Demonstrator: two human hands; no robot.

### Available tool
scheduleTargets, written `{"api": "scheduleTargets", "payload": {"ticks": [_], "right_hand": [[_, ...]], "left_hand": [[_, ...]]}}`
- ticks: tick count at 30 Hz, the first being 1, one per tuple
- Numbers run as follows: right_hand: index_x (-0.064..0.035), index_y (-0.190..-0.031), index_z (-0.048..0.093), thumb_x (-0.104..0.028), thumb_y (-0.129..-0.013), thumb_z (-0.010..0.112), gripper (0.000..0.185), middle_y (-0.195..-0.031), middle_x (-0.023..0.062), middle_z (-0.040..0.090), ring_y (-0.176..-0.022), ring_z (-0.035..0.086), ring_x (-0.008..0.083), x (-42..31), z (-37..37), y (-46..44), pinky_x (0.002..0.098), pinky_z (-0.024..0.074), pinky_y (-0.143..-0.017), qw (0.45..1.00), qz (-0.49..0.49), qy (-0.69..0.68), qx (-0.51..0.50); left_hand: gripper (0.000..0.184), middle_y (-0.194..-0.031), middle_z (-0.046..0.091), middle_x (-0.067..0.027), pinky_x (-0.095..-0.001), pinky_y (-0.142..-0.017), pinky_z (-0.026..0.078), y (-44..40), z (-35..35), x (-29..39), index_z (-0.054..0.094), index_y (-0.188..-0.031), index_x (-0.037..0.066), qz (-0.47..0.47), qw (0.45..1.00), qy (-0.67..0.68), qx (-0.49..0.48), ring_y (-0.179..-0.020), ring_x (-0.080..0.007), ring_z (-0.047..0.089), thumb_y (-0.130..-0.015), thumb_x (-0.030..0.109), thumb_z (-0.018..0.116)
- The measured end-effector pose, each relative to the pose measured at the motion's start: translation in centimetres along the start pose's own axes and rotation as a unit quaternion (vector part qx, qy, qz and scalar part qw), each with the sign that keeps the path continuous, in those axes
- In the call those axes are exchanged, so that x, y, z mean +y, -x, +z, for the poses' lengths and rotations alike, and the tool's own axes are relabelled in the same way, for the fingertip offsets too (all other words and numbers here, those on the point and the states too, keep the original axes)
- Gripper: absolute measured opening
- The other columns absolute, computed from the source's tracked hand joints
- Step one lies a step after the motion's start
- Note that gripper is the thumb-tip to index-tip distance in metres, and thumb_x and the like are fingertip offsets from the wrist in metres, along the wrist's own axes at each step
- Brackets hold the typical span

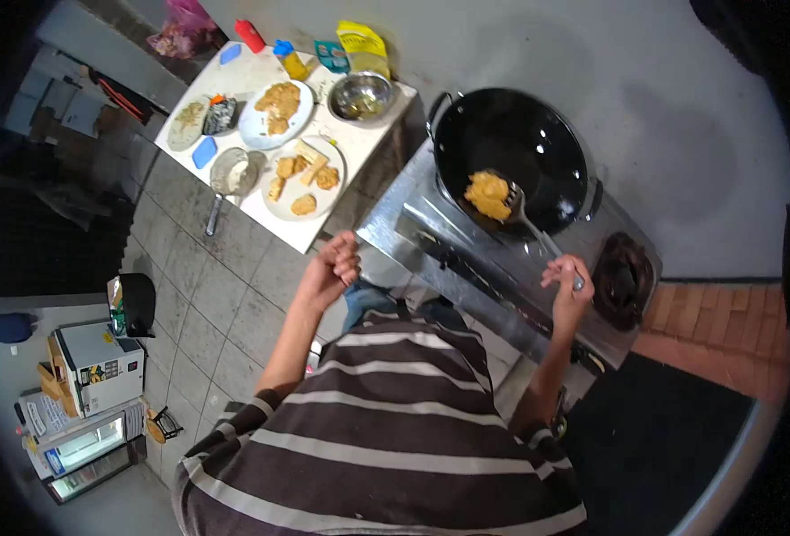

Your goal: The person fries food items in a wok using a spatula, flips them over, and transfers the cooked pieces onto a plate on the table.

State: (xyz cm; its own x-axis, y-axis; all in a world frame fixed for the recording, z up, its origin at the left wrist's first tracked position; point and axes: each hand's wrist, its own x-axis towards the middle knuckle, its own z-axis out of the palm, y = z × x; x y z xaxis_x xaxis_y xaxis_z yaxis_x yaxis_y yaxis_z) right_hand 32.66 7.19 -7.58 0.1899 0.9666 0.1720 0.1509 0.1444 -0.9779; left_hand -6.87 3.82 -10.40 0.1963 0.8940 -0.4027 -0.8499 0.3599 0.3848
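Observation:
My right hand (570, 277) is closed round the handle of a slotted metal spatula (531, 223). On the spatula's head rests a golden fried piece (487, 195), over the near left side of a large black wok (538, 134). The wok sits on a metal stove (458, 241). My left hand (336, 259) is held in the air between the table and the stove, its fingers curled together; anything inside them is hidden. Nearest to it is a plate of fried pieces (279, 201) at the table's front corner.
On the white table (301, 234) stand a plate of coated pieces (256, 134), a metal bowl (360, 96), a sieve (232, 174), a red bottle (250, 36) and a yellow bag (364, 49). A second burner (623, 281) lies right of the wok.

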Motion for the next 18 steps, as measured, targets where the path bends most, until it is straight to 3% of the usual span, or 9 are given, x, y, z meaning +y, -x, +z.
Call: {"api": "scheduleTargets", "payload": {"ticks": [18], "right_hand": [[0.0018, -0.085, 0.057, -0.016, -0.098, 0.049, 0.023, -0.074, 0.0055, 0.056, -0.060, 0.055, 0.0103, -0.7, 0.6, -1.3, 0.0232, 0.0451, -0.049, 0.999, 0.017, -0.028, 0.013]], "left_hand": [[0.035, -0.066, 0.036, 0.0018, -0.0227, -0.048, 0.029, 1.2, 0.8, 0.9, 0.052, -0.105, 0.002, 0.016, 0.999, 0.018, -0.025, -0.051, -0.0073, 0.033, -0.075, -0.010, 0.041]]}}
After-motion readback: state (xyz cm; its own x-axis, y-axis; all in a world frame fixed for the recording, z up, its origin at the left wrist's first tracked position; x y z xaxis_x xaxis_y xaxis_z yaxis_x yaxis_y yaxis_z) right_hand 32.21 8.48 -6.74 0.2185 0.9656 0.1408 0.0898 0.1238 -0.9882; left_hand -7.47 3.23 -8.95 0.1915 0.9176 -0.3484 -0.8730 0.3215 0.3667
